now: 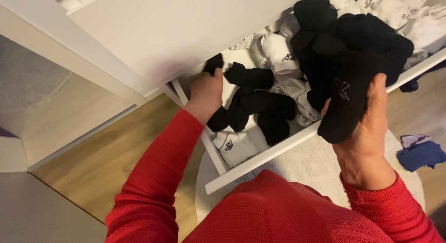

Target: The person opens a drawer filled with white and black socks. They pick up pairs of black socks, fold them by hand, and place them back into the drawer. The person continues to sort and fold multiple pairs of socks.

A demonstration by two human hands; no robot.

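An open white drawer (260,160) is filled with black and white socks; a black sock (214,64) at its left end is gripped by the left hand (206,90). A bundle of black socks (346,71) is clutched in the right hand (367,126) above the drawer's near right edge. A pale round rug (306,166) and blue cloth (420,153) are seen on the wooden floor (97,164).

left arm stretches forward and up, red sleeve running from the shoulder to a bent wrist, and the left hand (206,89) is curled into a loose fist, knuckles toward the camera, fingers tucked out of view. right arm comes up from the lower right, sleeve ending at the wrist, and the right hand (367,126) is raised, back of hand facing us, fingers wrapped closed in a grip.
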